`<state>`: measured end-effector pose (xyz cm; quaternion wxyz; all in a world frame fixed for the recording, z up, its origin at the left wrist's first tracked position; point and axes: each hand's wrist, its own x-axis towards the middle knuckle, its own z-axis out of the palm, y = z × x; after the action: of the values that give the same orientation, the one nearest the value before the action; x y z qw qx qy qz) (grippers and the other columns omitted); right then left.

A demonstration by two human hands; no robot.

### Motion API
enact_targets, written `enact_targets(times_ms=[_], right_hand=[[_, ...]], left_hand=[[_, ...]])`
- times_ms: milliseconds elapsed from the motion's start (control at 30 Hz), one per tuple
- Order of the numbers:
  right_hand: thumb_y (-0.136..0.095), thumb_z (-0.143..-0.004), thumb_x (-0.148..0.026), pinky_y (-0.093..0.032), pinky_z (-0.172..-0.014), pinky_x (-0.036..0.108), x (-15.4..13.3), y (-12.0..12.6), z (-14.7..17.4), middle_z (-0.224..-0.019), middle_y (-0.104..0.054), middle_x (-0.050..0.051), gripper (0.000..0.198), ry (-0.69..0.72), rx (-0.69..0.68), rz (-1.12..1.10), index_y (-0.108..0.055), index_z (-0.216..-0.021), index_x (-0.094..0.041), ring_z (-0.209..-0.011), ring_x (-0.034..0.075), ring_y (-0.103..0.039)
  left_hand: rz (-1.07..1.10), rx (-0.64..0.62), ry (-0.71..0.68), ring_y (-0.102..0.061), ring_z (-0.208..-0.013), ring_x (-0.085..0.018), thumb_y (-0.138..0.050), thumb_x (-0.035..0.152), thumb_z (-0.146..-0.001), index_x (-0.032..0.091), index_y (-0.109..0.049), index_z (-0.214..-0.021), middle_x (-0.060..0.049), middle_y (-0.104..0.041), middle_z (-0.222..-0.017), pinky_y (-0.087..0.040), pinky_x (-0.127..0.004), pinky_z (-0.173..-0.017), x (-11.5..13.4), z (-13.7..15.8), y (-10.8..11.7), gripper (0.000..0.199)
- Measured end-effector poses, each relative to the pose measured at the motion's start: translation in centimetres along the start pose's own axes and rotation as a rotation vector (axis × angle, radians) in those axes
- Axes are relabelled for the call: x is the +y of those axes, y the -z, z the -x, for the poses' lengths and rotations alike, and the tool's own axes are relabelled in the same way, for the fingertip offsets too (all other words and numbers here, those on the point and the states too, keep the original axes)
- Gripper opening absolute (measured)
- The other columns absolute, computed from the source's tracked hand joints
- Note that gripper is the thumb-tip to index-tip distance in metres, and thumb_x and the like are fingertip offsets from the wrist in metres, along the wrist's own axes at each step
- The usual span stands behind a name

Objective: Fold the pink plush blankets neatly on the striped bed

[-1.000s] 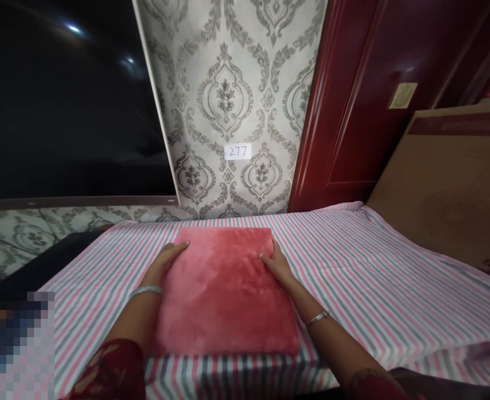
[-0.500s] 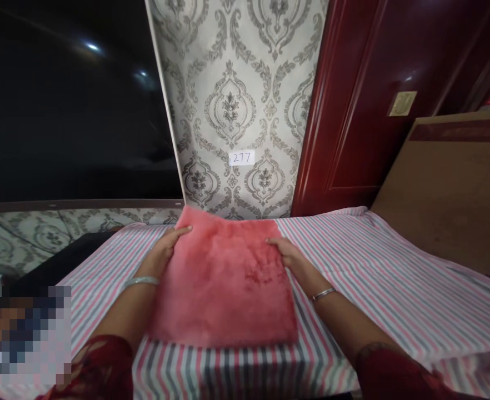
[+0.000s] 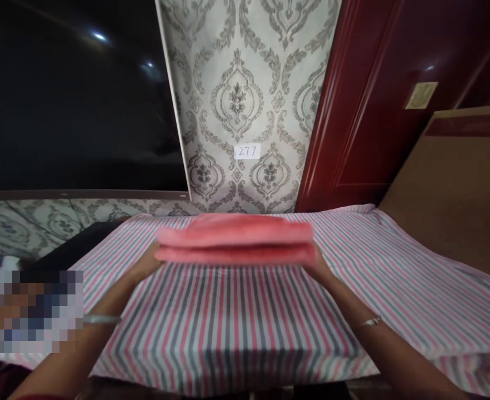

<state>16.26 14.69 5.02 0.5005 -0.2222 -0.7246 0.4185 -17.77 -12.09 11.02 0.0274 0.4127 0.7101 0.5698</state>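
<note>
A pink plush cloth (image 3: 236, 236) is doubled over, its two layers showing as bands with a dark gap between them. It is over the far middle part of the striped cloth (image 3: 228, 311), blurred by motion. My left hand (image 3: 149, 260) grips its left near corner, with the fingers mostly hidden by the fabric. At the right near corner my right hand (image 3: 320, 268) grips it likewise, fingers largely out of sight. Whether the pink cloth rests on the striped cloth or is slightly lifted, I cannot tell.
Behind the table is a patterned wall with a paper label (image 3: 247, 151) reading 277. A large dark screen (image 3: 74, 105) stands at the left. On the right are a dark red wooden door (image 3: 353, 111) and a big cardboard box (image 3: 457, 183). A blurred-out patch lies at the lower left.
The pink cloth lay spread flat toward the near edge; now its near part is folded over and it sits farther away. Both hands have moved to its near corners.
</note>
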Motion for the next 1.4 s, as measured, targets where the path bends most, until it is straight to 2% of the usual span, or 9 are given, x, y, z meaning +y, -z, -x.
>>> enact_targets(times_ms=[100,267,367,500,733,933,1067,1267,1400], right_hand=[[-0.064,-0.075,-0.046,-0.044,-0.105,0.050,4.1,1.1,5.1,-0.103,-0.075,0.009,0.024,-0.074,-0.217,0.132,-0.072,-0.082,-0.025,-0.108,0.031,-0.065],[-0.054,-0.082,-0.056,-0.051,-0.098,0.045,5.8,1.9,7.8,-0.118,-0.072,0.011,0.049,-0.324,-0.162,0.132,-0.069,-0.114,-0.022,-0.112,0.029,-0.066],[-0.049,-0.086,-0.064,-0.054,-0.093,0.043,4.7,1.0,7.5,-0.119,-0.072,0.009,0.056,-0.455,-0.189,0.101,-0.065,-0.122,-0.024,-0.112,0.028,-0.066],[-0.054,-0.083,-0.067,-0.053,-0.093,0.042,3.3,0.0,7.7,-0.116,-0.072,0.009,0.068,-0.560,-0.206,0.098,-0.055,-0.136,-0.025,-0.111,0.028,-0.067],[-0.067,-0.076,-0.062,-0.054,-0.093,0.045,2.4,0.1,9.0,-0.111,-0.072,0.013,0.096,-0.708,-0.163,0.029,-0.031,-0.155,-0.019,-0.101,0.030,-0.070],[-0.072,-0.073,-0.058,-0.042,-0.112,0.046,1.5,-0.8,9.1,-0.148,-0.051,0.011,0.093,-0.516,-0.224,0.019,-0.037,-0.152,-0.025,-0.132,0.030,-0.053],[-0.073,-0.073,-0.051,-0.037,-0.116,0.044,0.9,-0.3,8.5,-0.156,-0.042,0.008,0.090,-0.398,-0.185,0.011,-0.037,-0.152,-0.025,-0.141,0.028,-0.042],[-0.076,-0.069,-0.052,-0.048,-0.106,0.047,1.4,2.1,9.9,-0.147,-0.053,0.011,0.093,-0.577,-0.263,-0.124,-0.040,-0.150,-0.025,-0.131,0.032,-0.054],[-0.072,-0.072,-0.060,-0.047,-0.107,0.048,2.2,2.6,10.3,-0.146,-0.054,0.012,0.090,-0.570,-0.283,-0.030,-0.041,-0.149,-0.026,-0.134,0.032,-0.052]], left_hand=[[-0.018,-0.150,0.111,-0.067,-0.107,-0.032,-0.072,0.065,-0.066,0.023,-0.076,-0.096,-0.009,-0.076,-0.102,-0.053,-0.044,-0.098,-3.9,4.2,-0.2,0.052],[0.083,-0.247,0.390,-0.062,-0.119,-0.035,-0.074,0.073,-0.058,0.020,-0.075,-0.099,-0.013,-0.072,-0.119,-0.046,-0.045,-0.107,-7.4,5.2,0.2,0.067],[0.198,-0.212,0.508,-0.057,-0.126,-0.036,-0.073,0.073,-0.060,0.017,-0.073,-0.106,-0.016,-0.065,-0.132,-0.042,-0.046,-0.111,-7.1,4.6,-0.4,0.073],[0.086,-0.250,0.535,-0.052,-0.133,-0.035,-0.078,0.065,-0.062,0.021,-0.068,-0.119,-0.013,-0.059,-0.140,-0.041,-0.043,-0.112,-5.5,4.5,-1.5,0.073],[0.244,-0.322,0.644,-0.054,-0.132,-0.032,-0.081,0.050,-0.066,0.026,-0.040,-0.150,-0.013,-0.051,-0.148,-0.052,-0.039,-0.101,-4.5,5.1,-1.7,0.097],[0.387,-0.258,0.639,-0.062,-0.122,-0.030,-0.089,0.037,-0.057,0.024,-0.043,-0.149,-0.016,-0.055,-0.144,-0.056,-0.033,-0.091,-4.0,5.0,-3.0,0.103],[0.451,-0.220,0.589,-0.070,-0.106,-0.026,-0.087,0.032,-0.058,0.026,-0.043,-0.148,-0.012,-0.065,-0.132,-0.058,-0.028,-0.081,-1.9,5.4,-2.9,0.100],[0.361,-0.320,0.689,-0.069,-0.109,-0.030,-0.086,0.042,-0.058,0.023,-0.043,-0.148,-0.013,-0.068,-0.126,-0.058,-0.034,-0.086,-2.9,9.0,-1.8,0.102],[0.201,-0.263,0.594,-0.065,-0.115,-0.033,-0.081,0.058,-0.058,0.019,-0.051,-0.142,-0.016,-0.065,-0.129,-0.056,-0.039,-0.092,-5.5,9.0,-1.9,0.098]])
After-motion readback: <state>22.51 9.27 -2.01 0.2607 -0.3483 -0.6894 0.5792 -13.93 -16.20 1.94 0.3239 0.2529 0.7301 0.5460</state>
